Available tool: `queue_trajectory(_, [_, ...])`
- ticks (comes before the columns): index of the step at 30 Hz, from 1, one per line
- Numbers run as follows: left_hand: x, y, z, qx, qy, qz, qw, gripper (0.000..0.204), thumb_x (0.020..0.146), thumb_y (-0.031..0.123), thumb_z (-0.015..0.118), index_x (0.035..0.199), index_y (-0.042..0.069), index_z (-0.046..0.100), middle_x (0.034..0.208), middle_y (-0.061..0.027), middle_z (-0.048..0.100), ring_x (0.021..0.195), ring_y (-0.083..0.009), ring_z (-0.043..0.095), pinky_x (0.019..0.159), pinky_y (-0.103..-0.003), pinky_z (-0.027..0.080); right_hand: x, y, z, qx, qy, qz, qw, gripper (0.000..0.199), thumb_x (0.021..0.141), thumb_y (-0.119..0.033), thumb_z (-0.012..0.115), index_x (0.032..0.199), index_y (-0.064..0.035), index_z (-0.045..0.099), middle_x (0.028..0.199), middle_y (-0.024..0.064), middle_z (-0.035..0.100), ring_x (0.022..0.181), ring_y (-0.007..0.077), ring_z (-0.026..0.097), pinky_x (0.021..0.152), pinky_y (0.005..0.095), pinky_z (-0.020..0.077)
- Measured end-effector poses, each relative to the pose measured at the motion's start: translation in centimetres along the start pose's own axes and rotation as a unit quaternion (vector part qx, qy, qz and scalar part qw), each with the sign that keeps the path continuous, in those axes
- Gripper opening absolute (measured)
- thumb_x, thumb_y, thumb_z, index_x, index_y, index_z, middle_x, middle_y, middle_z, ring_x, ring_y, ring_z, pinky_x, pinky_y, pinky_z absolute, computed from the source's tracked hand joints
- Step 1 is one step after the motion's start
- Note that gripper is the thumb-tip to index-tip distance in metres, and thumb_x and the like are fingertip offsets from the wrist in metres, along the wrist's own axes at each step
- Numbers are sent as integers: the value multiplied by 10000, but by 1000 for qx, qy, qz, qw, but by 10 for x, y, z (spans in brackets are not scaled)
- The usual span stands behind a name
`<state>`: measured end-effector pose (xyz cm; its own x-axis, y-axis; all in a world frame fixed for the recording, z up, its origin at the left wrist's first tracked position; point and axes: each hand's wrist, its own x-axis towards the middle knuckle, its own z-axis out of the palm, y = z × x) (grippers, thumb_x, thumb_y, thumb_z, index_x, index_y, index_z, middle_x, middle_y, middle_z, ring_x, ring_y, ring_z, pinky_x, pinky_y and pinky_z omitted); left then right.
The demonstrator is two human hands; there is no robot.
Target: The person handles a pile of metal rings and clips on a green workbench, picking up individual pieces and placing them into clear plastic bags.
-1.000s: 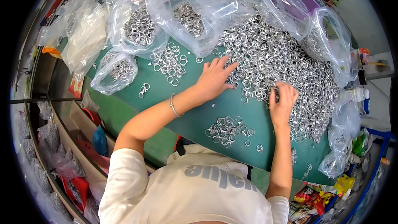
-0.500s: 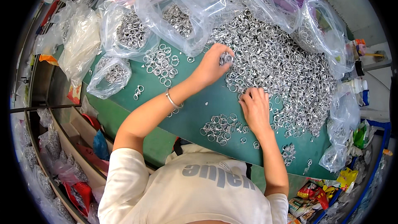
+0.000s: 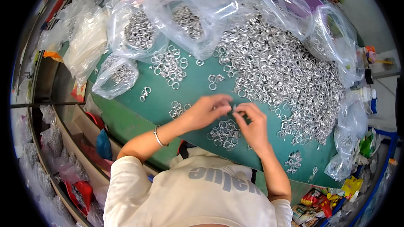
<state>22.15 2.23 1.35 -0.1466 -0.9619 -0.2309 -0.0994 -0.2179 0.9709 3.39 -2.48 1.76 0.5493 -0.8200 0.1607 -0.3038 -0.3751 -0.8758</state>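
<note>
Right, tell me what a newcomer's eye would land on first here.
Most likely the big heap of silvery rings spread over the right side of the green table. Next, perhaps, the person's left grip and right grip, close together above the table's near part. Then the clear plastic bags along the far side, some holding more rings.

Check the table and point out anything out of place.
Nothing looks clearly damaged. A few rings lie on their own just right of the small clear bag, and a small metal piece lies near the edge of the table; they stand out because most other rings are heaped or bagged.
</note>
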Motion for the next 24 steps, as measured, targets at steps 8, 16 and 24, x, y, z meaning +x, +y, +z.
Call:
queue_trajectory(8, [-65, -9, -31, 14, 232, -18, 972, 189, 927, 0, 510, 1068, -33, 632, 881, -62, 635, 739, -91, 586, 645, -220, 485, 21, -23, 16, -17, -36, -18, 999, 231, 749, 47, 676, 969, -1, 625, 930, 121, 620, 796, 245, 607, 708, 322, 492])
queue_trajectory(16, [-108, -59, -93, 44, 553, 98, 826, 195, 896, -87, 495, 1034, -48, 628, 1010, -102, 619, 819, -131, 635, 688, -244, 519, 23, -8, 10, -88, -93, 25, 992, 160, 782, 32, 639, 939, 35, 609, 926, 161, 616, 847, 325, 580, 776, 380, 464])
queue_trajectory(24, [-114, -54, -83, -77, 495, 15, 865, 176, 926, 14, 521, 1060, -12, 632, 973, -73, 672, 727, -96, 626, 591, -196, 465, 17, -4, 9, -151, -73, -16, 986, 156, 783, 13, 645, 934, 31, 612, 942, 165, 613, 892, 344, 568, 800, 396, 454])
